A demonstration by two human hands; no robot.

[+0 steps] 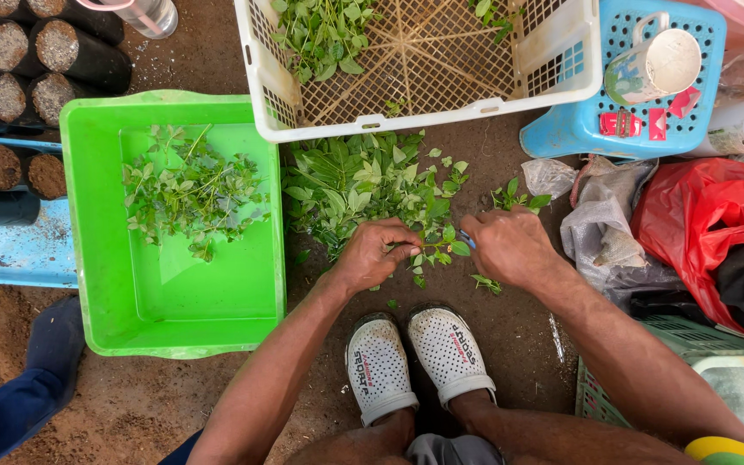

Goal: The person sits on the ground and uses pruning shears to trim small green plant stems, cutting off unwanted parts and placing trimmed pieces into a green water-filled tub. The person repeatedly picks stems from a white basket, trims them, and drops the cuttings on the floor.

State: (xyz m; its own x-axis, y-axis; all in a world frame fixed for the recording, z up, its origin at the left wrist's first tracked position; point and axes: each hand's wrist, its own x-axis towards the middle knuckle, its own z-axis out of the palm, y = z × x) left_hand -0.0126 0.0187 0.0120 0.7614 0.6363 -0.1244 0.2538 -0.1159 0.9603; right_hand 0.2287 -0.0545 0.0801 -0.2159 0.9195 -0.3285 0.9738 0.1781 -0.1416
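Above the white shoes (pixel 415 357), the left hand (pixel 372 256) pinches a leafy sprig (pixel 437 247), fingers closed. Right hand (pixel 506 248) is closed around a small blue tool (pixel 468 241) touching the sprig. Leaf pile (pixel 359 181) lies just beyond; green tub (pixel 96 224) left.

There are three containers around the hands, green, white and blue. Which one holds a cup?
The blue basket at the upper right: a cup lies on its side in it. The green tub and the white crate hold only leafy cuttings.
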